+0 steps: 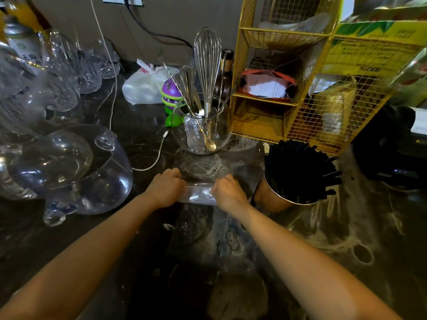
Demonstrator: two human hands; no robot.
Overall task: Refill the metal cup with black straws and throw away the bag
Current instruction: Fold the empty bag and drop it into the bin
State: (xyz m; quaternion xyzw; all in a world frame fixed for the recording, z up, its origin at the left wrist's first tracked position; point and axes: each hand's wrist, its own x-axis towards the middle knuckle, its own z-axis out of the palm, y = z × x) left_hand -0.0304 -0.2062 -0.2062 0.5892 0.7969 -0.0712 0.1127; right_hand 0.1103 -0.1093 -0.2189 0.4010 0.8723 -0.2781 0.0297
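A metal cup (269, 196) stands at the right of the dark counter, packed with black straws (300, 168) that fan out above its rim. Just left of it lies a clear, empty plastic bag (199, 194), flattened and partly rolled on the counter. My left hand (165, 187) presses on the bag's left end with the fingers curled over it. At the bag's right end my right hand (227, 191) grips it the same way. Both hands are a short distance left of the cup and do not touch it.
A round glass bowl (223, 135) with a whisk and spoons stands behind the bag. A yellow wire rack (300, 65) rises behind the cup. Glassware (76, 167) crowds the left side. A white cable (157, 158), a white bag (143, 86) and a purple-green toy (171, 93) lie further back.
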